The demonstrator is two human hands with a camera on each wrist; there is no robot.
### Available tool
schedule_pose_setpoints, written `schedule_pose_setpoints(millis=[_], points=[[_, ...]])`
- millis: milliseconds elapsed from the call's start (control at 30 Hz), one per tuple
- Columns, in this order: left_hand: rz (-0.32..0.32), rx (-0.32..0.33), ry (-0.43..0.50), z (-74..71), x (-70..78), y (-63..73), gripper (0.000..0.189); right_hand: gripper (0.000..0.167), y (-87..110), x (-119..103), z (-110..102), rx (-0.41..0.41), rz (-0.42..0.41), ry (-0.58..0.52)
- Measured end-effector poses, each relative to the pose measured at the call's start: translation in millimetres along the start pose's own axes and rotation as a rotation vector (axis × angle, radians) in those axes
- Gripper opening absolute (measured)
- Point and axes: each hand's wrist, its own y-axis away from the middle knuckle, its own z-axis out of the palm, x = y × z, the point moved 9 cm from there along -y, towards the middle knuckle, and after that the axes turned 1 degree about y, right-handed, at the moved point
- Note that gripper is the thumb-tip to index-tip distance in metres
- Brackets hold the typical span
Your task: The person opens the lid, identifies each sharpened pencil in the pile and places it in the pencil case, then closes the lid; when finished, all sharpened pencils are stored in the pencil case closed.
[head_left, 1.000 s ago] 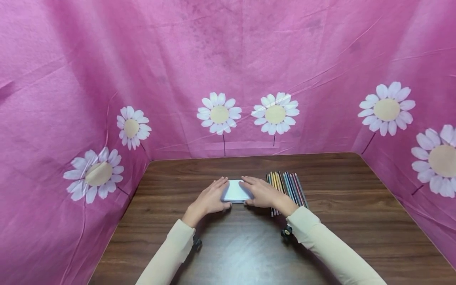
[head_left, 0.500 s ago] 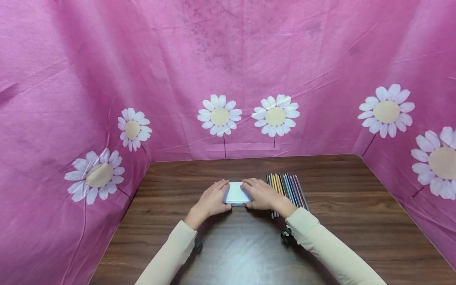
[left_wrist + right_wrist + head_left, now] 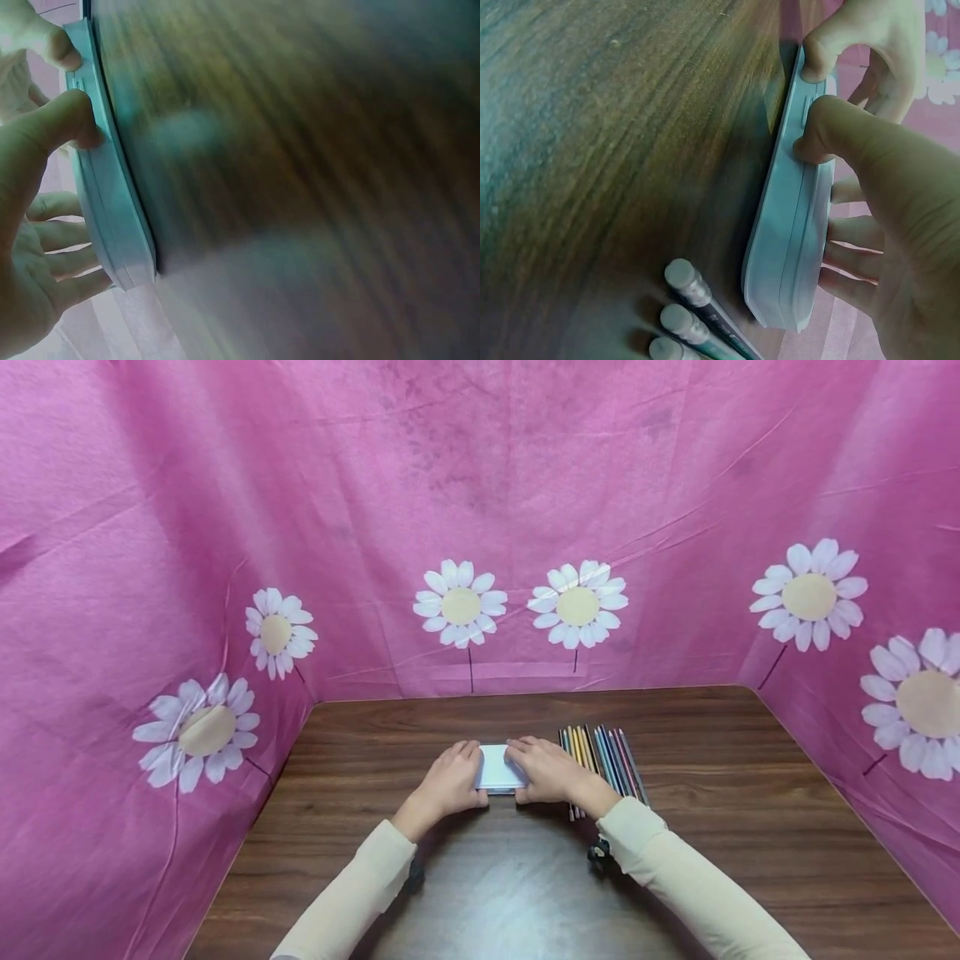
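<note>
A pale blue-white plastic pencil case [image 3: 500, 767] lies flat on the table, its lid down. My left hand [image 3: 452, 778] grips its left part, fingers over the far side and top, thumb on the front wall. Opposite it, my right hand [image 3: 553, 770] holds the right part the same way. In the left wrist view the thumb presses the front wall of the case [image 3: 112, 202] beside the small catch. The right wrist view has both thumbs on either side of that catch, with the lid seam running along the case [image 3: 780, 240]. The inside of the case is hidden.
Several colored pencils [image 3: 618, 760] lie in a row just right of the case, partly behind the right wrist. Their eraser ends [image 3: 681, 274] are close to the case. A pink cloth [image 3: 510, 485] with daisies hangs behind the brown wooden table [image 3: 750, 827].
Both hands have drawn slightly inward and closer round the case, with the thumbs settling on its front wall. The case and pencils have stayed in place; the head view has shifted a little.
</note>
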Motion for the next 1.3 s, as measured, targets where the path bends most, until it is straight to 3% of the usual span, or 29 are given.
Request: schedule_pose_setpoints(millis=[300, 467, 700, 867, 1033, 1200, 1300], points=[[0.021, 0.018, 0.027, 1.9, -2.9, -1.0, 0.066, 0.054, -2.3, -1, -5, 0.076, -0.052, 0.042], [0.006, 0.01, 0.064, 3.3, -5.9, -2.6, 0.069, 0.054, -3.2, 1, -8, 0.071, -0.052, 0.027], [-0.054, -0.03, 0.252, 6.6, -16.8, 6.0, 0.081, 0.061, -2.9, 7, -7, 0.001, -0.003, -0.085], [-0.156, -0.031, 0.45, 9.7, -35.1, 17.8, 0.088, 0.06, -3.6, 12, -9, -0.032, 0.028, -0.187], [-0.278, -0.026, 0.628, 15.1, -49.0, 30.1, 0.1, 0.052, -3.0, 16, -15, -0.012, 0.027, -0.216], [-0.361, 0.013, 0.709, 17.0, -56.3, 38.3, 0.115, 0.033, -4.8, 23, -32, 0.07, 0.02, -0.229], [-0.357, 0.049, 0.725, 15.6, -56.9, 40.5, 0.119, 0.021, -5.6, 30, -47, 0.14, 0.028, -0.246]])
